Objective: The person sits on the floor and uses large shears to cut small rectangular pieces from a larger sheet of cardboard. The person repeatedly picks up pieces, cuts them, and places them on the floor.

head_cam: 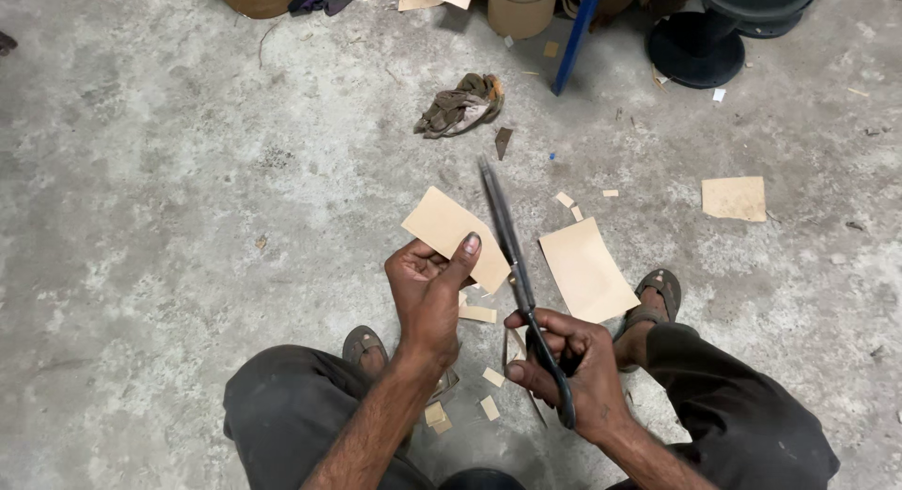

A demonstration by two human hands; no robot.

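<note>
My left hand (pixel 427 293) pinches a tan piece of card (pixel 449 229) between thumb and fingers and holds it up above the floor. My right hand (pixel 568 368) grips the handles of long black scissors (pixel 507 241). The blades point up and away, just right of the card's edge, and look closed or nearly so. Whether the blades touch the card I cannot tell. My knees in dark trousers and my sandalled feet frame both hands.
A larger tan sheet (pixel 585 269) lies on the concrete floor by my right foot, another (pixel 734 198) farther right. Small offcuts (pixel 490 377) lie between my feet. A crumpled rag (pixel 460 105), a blue pole (pixel 578 34), cardboard tubs (pixel 521 9) and a black stool base (pixel 697 48) stand beyond.
</note>
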